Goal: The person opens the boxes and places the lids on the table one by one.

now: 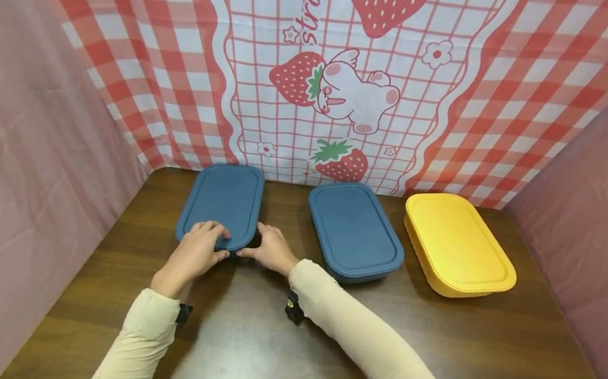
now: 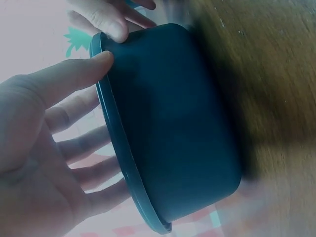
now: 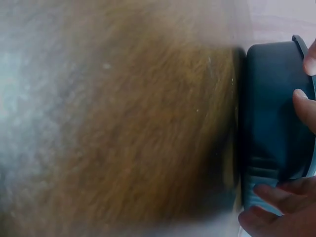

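Observation:
A dark blue lidded container (image 1: 223,201) sits at the back left of the wooden table (image 1: 276,347). My left hand (image 1: 214,240) holds its near edge, with the fingers on the lid and the thumb (image 2: 84,69) against the rim. My right hand (image 1: 255,241) grips the near right corner of the same container. The left wrist view shows the container's dark side wall (image 2: 173,128), with right-hand fingertips (image 2: 111,22) pinching the rim. In the right wrist view the container (image 3: 274,113) is at the right edge, with fingertips (image 3: 303,101) on it.
A second blue lidded container (image 1: 355,229) stands in the middle and a yellow one (image 1: 456,242) to its right, all along the back. Pink cloth walls close in the left and right sides, and a strawberry-print cloth hangs behind. The bare wooden tabletop reaches toward me.

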